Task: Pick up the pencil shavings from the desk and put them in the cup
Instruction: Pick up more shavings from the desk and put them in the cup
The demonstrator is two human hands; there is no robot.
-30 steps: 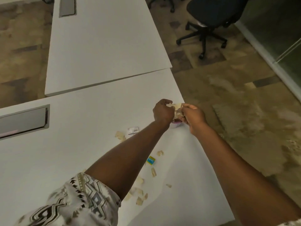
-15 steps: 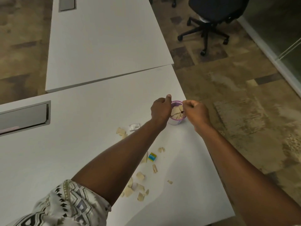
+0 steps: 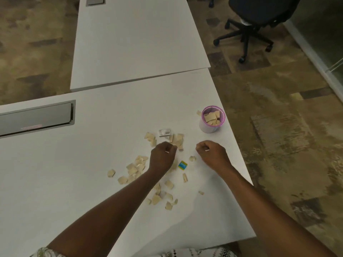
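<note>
A small cup with a purple rim stands on the white desk near its right edge, with tan shavings inside. Several tan pencil shavings lie scattered across the desk, and one lies just left of the cup. My left hand hovers over a cluster of shavings, its fingers curled, and its fingertips are hidden. My right hand is curled to the right of it, below the cup, and I see nothing in it.
A small metal sharpener and a blue-and-yellow sharpener lie among the shavings. A grey cable hatch sits at the left. A second white desk lies beyond, and a black office chair stands on the carpet at the right.
Both hands have drawn back from the cup toward me, down to the shavings on the desk. The cup now stands uncovered, with shavings in it.
</note>
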